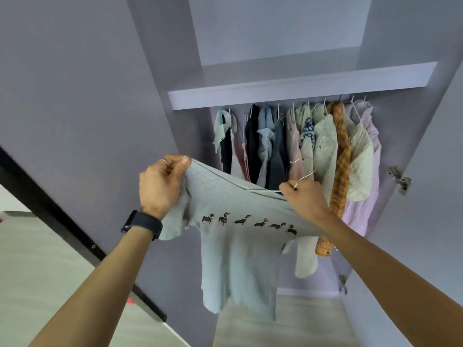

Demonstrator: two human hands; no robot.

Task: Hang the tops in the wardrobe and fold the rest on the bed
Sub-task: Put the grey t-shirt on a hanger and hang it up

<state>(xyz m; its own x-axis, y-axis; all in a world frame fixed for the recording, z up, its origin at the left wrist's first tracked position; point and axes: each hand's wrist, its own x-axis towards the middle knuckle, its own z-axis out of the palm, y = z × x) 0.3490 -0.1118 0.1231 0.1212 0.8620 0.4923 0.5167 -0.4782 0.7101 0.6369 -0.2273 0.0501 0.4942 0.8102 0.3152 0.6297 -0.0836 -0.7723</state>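
Note:
A light grey T-shirt point(238, 236) with a row of small dog prints hangs between my hands in front of the open wardrobe point(300, 86). My left hand point(160, 184) pinches the shirt's left shoulder at the neckline. My right hand point(303, 196) grips the shirt's right shoulder together with a thin wire hanger point(304, 176), whose hook sticks up above my fingers. Most of the hanger is hidden inside the shirt.
Several tops point(300, 146) hang close together on the rail under a white shelf point(295, 91). An orange plaid shirt point(338, 159) hangs just behind my right hand. The wardrobe door point(75, 108) stands open on the left, with hinges point(399, 179) on the right wall.

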